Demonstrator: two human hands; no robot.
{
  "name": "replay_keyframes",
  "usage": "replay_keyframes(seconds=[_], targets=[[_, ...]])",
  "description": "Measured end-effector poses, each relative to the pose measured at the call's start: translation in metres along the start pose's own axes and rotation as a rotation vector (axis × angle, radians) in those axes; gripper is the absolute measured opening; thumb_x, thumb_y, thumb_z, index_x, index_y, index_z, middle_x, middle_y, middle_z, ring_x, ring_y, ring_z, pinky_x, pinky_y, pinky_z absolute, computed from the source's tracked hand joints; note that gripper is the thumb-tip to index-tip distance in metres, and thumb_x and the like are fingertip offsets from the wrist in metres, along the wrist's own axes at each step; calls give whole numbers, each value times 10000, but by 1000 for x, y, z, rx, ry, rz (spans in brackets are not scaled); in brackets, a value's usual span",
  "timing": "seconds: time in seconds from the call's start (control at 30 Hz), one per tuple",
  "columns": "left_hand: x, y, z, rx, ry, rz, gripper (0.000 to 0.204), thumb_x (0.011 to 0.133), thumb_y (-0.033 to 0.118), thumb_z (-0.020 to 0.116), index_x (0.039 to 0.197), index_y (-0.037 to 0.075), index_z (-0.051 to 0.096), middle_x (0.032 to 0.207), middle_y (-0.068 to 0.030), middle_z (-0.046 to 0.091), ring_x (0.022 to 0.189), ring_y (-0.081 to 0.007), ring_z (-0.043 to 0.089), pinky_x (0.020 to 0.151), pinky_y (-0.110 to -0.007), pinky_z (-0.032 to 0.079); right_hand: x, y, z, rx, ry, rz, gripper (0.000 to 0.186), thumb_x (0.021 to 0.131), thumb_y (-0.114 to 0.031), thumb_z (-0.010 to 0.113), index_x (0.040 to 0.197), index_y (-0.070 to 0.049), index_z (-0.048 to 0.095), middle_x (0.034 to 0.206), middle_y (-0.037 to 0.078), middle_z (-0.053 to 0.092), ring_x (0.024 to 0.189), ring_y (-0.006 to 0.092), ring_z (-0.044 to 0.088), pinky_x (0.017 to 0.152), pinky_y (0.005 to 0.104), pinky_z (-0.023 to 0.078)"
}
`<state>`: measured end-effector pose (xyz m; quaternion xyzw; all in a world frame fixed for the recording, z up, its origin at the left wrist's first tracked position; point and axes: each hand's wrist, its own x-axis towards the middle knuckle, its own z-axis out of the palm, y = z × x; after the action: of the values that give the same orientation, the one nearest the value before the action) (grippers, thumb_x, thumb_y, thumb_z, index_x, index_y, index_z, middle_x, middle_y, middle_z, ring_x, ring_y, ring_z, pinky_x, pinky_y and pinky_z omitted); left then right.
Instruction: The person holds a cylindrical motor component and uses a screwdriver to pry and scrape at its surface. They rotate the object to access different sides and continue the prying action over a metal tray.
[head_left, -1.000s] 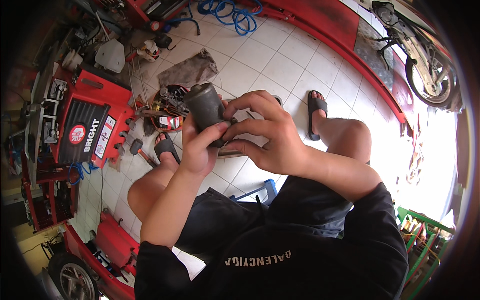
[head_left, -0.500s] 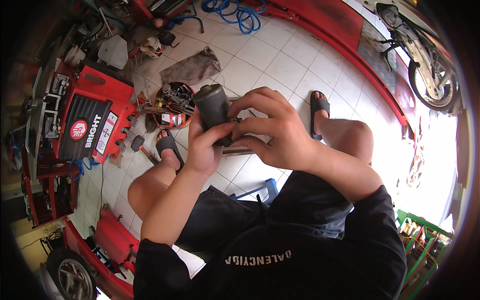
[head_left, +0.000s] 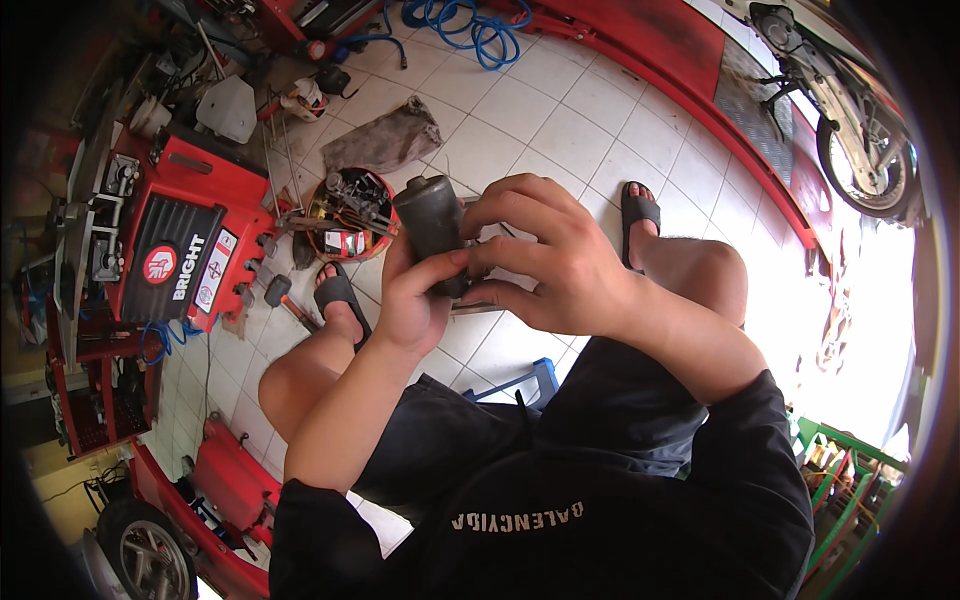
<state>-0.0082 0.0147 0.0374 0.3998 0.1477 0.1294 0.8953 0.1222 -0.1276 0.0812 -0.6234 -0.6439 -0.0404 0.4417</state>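
Note:
A dark metal cylinder [head_left: 430, 220], which looks like a small motor with a short round boss on its far end, is held up between my hands, tilted slightly to the left. My left hand [head_left: 412, 300] is closed around its lower left side, the thumb lying across the front. From the right, my right hand [head_left: 555, 260] curls its fingers in against the cylinder's side. Thumb and fingertips come together there at a small spot. What they pinch is hidden by the fingers.
A round red tray [head_left: 385, 240] full of metal parts sits on the tiled floor beyond my hands, beside a grey rag [head_left: 380, 140]. A hammer [head_left: 290, 302] lies near my left foot. A red machine [head_left: 180, 225] stands left, a motorcycle [head_left: 860, 130] far right.
The cylinder has shifted slightly right and down with both hands. My right fingertips have moved a little on its side, covering a small dark projection that showed before.

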Motion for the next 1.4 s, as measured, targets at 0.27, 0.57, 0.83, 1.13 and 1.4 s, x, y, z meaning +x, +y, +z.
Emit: replay_keyframes(seconds=[0.27, 0.57, 0.83, 1.13, 1.4], targets=[[0, -1, -3, -118, 7, -55, 501, 845, -28, 569, 1340, 30, 524, 1173, -82, 623, 1111, -190, 588, 972, -343, 469, -2, 4, 3, 35, 19, -75, 298, 618, -122, 846, 872, -70, 700, 1027, 72, 673, 997, 321, 627, 835, 424, 526], [-2, -3, -4, -102, 3, -75, 493, 840, -5, 579, 1329, 32, 527, 1191, -79, 615, 1128, -192, 586, 974, -342, 468, -2, 4, 1, -17, 6, -121, 321, 594, -153, 822, 847, -61, 646, 1013, 66, 636, 983, 282, 613, 770, 407, 498], [-5, 0, -8, -79, -11, -46, 515, 831, 21, 575, 1342, 20, 504, 1234, -86, 602, 1177, -203, 571, 1016, -342, 441, -3, 4, 8, -7, 1, -140, 341, 678, -178, 823, 929, -59, 625, 1051, 95, 641, 1003, 330, 631, 811, 434, 512], [-5, -11, -5, -91, -84, 42, 574, 901, 144, 528, 1456, 26, 440, 1419, -100, 535, 1324, -238, 511, 1114, -380, 396, -13, 17, 7, -128, 48, -278, 384, 740, -241, 740, 1043, -49, 602, 1155, 142, 591, 1097, 341, 598, 859, 441, 498], [-5, -22, -34, -173, -22, -23, 390, 1015, 255, 446, 1253, -5, 614, 1212, -80, 664, 1125, -188, 629, 968, -338, 454, -17, 22, 18, -263, 105, -395, 341, 716, -236, 598, 952, 9, 579, 1104, 203, 583, 1048, 367, 587, 819, 446, 484]])
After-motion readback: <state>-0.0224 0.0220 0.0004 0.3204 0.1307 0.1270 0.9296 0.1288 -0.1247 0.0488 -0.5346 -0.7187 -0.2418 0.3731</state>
